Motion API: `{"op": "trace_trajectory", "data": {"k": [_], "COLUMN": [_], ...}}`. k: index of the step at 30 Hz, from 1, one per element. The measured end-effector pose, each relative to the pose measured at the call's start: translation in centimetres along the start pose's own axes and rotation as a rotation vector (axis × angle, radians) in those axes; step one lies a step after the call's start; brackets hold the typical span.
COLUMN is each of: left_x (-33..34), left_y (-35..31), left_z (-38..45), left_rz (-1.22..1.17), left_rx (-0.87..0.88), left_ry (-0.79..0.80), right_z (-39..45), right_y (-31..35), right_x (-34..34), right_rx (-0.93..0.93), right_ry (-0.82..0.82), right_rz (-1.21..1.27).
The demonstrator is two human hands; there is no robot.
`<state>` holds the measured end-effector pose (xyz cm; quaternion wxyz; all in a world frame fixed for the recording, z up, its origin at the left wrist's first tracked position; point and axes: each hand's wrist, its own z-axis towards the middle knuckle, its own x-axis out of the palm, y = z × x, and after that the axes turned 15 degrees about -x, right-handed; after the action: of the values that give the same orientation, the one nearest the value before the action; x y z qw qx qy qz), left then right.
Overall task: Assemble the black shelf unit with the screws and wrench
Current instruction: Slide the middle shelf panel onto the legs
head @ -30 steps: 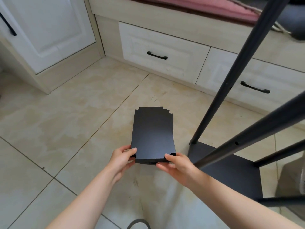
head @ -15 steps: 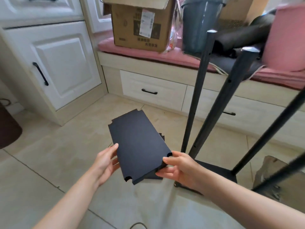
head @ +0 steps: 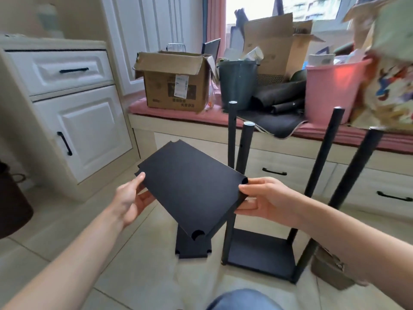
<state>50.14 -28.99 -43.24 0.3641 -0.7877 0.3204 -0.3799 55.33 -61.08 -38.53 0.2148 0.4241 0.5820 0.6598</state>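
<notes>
Both hands grip the black shelf panel midair: left hand on one long edge, right hand opposite. Four posts stand right of it, nearer our right hand; long axis runs away from us, tilted.

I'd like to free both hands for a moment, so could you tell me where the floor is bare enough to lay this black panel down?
Bare tiled floor lies between the white cabinet door and the spare black panels. Right of those it is crowded: the black four-post frame, then a crumpled brown bag.
</notes>
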Motion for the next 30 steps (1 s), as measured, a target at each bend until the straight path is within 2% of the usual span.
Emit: {"op": "trace_trajectory", "data": {"k": [4, 8, 11, 16, 20, 26, 30], "left_x": [3.1, 6.5, 8.9, 11.2, 12.9, 17.1, 19.3], "left_y": [-1.8, -3.5, -4.6, -6.3, -7.9, -9.3, -9.3], "left_z": [-1.7, -2.8, -3.6, -4.6, -5.5, -6.3, -6.4], "left_rz": [-0.052, -0.126, -0.196, -0.247, -0.282, -0.287, -0.212], "left_rx": [0.016, 0.008, 0.008, 0.058, 0.107, 0.124, 0.084], "left_ry": [0.073, 0.155, 0.168, 0.205, 0.252, 0.298, 0.348], "right_z": [-2.3, -3.8, -4.8, -5.9, -6.1, -6.1, -5.4], "right_y": [4.5, 7.7, 8.9, 10.1, 11.7, 15.0, 17.3], "right_x": [0.0, 0.0, 0.3, 1.0, 1.4, 0.1, -1.8], "right_rx": [-0.094, -0.191, -0.242, -0.287, -0.342, -0.426, -0.395], "right_ry": [-0.029, -0.144, -0.202, -0.205, -0.290, -0.458, -0.535], "right_rz": [-0.014, 0.140, 0.212, 0.219, 0.270, 0.108, 0.088]}}
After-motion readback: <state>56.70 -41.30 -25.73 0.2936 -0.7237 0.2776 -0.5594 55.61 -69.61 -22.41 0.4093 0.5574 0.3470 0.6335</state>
